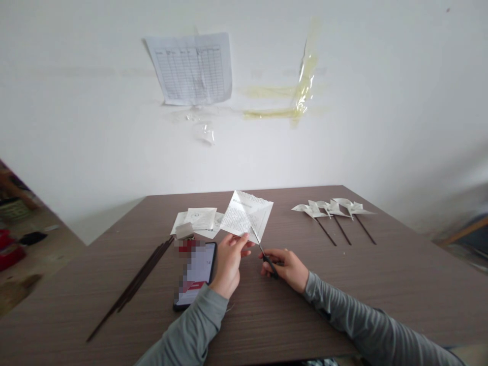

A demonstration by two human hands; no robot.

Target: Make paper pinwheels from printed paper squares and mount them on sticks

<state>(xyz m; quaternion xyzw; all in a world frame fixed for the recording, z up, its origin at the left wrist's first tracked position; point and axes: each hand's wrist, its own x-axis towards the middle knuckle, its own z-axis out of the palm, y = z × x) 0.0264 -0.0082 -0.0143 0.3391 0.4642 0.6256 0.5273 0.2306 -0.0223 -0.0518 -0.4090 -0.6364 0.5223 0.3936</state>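
My left hand [231, 259] pinches the lower edge of a square sheet of printed paper [244, 211], held up above the table. Faint diagonal creases cross the sheet. In my right hand [286, 267] is a pair of scissors [262, 249] with black handles, its blades at the paper's lower right part. Whether the blades are parted is too small to tell. Left of the sheet lie several more pieces of paper [202, 218]. On the right rest three paper pinwheels [328, 207] on dark sticks.
A phone [200, 272] with a lit screen lies beside my left wrist. Several dark sticks [141, 274] are bunched at the left on the brown table [381, 284]. A small pale block [185, 231] sits by the papers. Behind, a printed chart [192, 68] hangs on the wall.
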